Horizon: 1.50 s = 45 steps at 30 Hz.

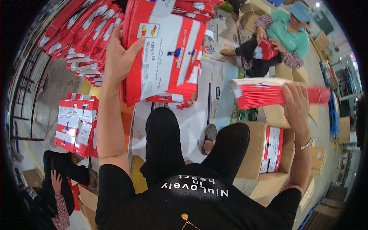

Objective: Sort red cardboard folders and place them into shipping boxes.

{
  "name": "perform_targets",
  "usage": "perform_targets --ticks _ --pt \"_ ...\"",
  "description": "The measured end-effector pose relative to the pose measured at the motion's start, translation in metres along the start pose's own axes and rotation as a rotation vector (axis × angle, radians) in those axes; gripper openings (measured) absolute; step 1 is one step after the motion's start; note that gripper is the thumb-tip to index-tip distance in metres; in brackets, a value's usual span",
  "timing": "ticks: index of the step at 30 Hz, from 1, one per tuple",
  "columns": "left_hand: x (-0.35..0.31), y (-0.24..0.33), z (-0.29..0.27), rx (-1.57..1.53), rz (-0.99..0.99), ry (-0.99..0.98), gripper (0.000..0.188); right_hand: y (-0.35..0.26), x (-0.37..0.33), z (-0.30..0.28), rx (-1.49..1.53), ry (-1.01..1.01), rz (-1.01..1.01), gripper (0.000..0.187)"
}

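Observation:
My left hand (pixel 122 55) grips the left edge of upright red and white flattened cartons (pixel 161 57), its thumb lying on the printed front and its other fingers partly hidden behind the edge. Off to the right, my right hand (pixel 296 103) is closed around a bundle of flat red cartons (pixel 257 94). That bundle is raised above an open brown cardboard box (pixel 251 153), and its right end is blurred. Inside the box stand more red and white cartons (pixel 273 143). Below the cartons at my left hand lies another red and white stack (pixel 180 97).
Large piles of flattened red cartons (pixel 82 30) rise at the far left. A stack (pixel 76 124) sits left of my forearm. A co-worker in a green shirt (pixel 293 36) sits at far right, holding a red piece. Another person's hand (pixel 56 182) shows at lower left.

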<state>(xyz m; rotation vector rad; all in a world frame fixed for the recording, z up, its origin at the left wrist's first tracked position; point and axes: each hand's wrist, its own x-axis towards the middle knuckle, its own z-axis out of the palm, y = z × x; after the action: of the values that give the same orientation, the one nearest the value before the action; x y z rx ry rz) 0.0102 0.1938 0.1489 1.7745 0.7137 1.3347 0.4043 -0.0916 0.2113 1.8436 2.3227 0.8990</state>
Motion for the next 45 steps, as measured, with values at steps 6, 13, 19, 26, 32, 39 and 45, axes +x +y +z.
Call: perform_targets --ticks 6,13,19,26,32,39,45 --pt "-0.079 0.048 0.074 0.532 0.047 -0.101 0.062 -0.085 0.027 -0.019 0.196 -0.081 -0.449 0.015" --pt "-0.202 0.018 0.147 0.332 -0.324 -0.442 0.057 -0.175 0.003 0.028 0.493 -0.027 -0.602 0.014" --pt "-0.219 0.010 0.132 0.370 -0.409 -0.412 0.053 -0.195 0.000 0.052 0.644 0.033 -0.593 0.012" --pt "-0.214 -0.011 0.127 0.308 -0.456 -0.345 0.068 -0.191 -0.005 0.062 0.575 0.118 -0.466 0.015" --pt "-0.208 0.004 0.156 0.289 -0.385 -0.423 0.069 -0.194 -0.066 0.086 1.152 0.183 0.359 0.076" --pt "-0.207 0.006 0.154 0.259 -0.271 -0.462 0.058 -0.207 -0.028 0.091 1.205 -0.081 0.819 0.084" --pt "-0.212 0.008 0.159 0.366 -0.221 -0.431 0.055 -0.225 -0.027 0.080 1.137 -0.067 0.861 0.081"
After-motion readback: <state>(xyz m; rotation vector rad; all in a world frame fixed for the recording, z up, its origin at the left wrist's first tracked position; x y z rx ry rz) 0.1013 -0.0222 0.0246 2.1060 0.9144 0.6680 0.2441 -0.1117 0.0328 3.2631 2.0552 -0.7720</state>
